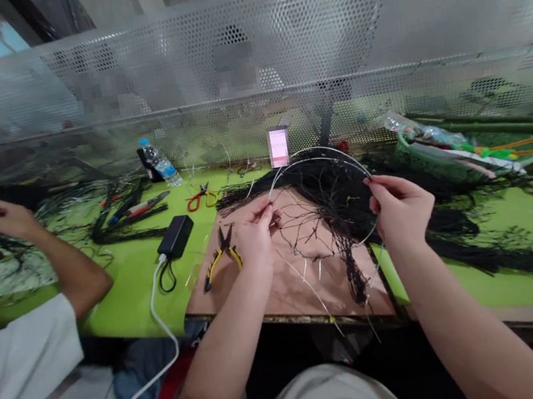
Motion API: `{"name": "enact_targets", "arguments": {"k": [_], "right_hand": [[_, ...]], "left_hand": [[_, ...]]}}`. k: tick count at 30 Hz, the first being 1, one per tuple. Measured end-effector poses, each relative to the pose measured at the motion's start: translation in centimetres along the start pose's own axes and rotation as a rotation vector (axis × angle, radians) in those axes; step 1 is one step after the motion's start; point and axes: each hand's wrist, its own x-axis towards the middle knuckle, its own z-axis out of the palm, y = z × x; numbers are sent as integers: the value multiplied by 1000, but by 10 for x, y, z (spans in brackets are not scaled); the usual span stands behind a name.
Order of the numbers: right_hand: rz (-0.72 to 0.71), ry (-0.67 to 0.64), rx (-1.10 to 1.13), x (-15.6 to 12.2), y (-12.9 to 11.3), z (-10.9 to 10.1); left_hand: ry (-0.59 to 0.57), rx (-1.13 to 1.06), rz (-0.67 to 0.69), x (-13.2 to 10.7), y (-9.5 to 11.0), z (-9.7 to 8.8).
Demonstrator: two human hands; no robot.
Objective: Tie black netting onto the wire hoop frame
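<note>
Two-point pinch on wire hoop [319, 148], left hand [254, 230] and right hand [405, 208]; keep pressure even, avoid snagging black strands [353, 270] between hands.

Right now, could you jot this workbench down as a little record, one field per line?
Left hand: pinches the wire hoop at its left side
Right hand: pinches its right side
Pinkish board: yellow-and-black pliers lying on it
Left of board: black adapter, bottle
Right of board: green basket, black strands
Neighbour: another person's hand
</note>
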Motion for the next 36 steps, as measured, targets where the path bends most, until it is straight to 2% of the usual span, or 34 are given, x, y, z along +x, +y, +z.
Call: {"name": "enact_targets", "arguments": {"k": [9,15,19,24,29,33,36], "right_hand": [[-13,-26,101,0,14,-1],[-5,-65,99,11,14,-5],[15,-94,110,17,19,-3],[65,-211,54,22,31,7],[124,-342,31,33,41,18],[164,-375,18,36,47,23],[168,-349,17,34,52,25]], "left_hand": [[-40,58,69,-1,-9,-9],[-195,157,40,-7,-2,-13],[-236,202,47,-3,0,-17],[-233,273,109,18,-3,-24],[-211,307,51,45,-9,-33],[-156,274,41,55,-15,-38],[-127,243,63,56,-20,-38]]}}
